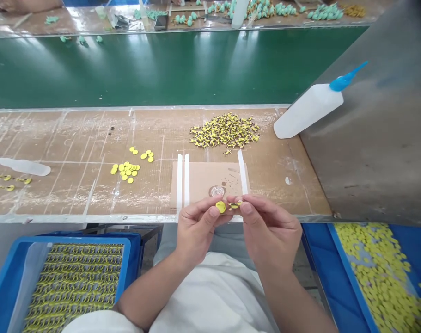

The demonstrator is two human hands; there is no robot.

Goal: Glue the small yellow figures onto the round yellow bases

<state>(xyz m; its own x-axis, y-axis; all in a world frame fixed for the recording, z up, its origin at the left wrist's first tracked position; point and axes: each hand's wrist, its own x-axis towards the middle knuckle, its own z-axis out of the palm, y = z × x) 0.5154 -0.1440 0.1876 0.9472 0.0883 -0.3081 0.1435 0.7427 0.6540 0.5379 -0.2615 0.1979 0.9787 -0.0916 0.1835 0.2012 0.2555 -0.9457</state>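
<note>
Near the table's front edge, my left hand (199, 226) pinches a yellow disc (220, 206) between thumb and fingers. Just to its right, my right hand (271, 229) holds a small yellow and dark piece (234, 205) at its fingertips. The disc and the piece are close together; whether they touch is unclear. Behind the hands lies a cardboard pad (203, 180) with white tape strips and a round, glossy clear patch (217, 191). A heap of small yellow and dark pieces (226, 131) is behind the pad. Several yellow discs (127, 169) lie to the left.
A white bottle with a blue nozzle (309, 111) leans against the metal panel at right. Blue trays stand below the table: one at left (127, 259) with rows of pieces, one at right (352, 277) with yellow discs. A green belt (144, 69) runs behind.
</note>
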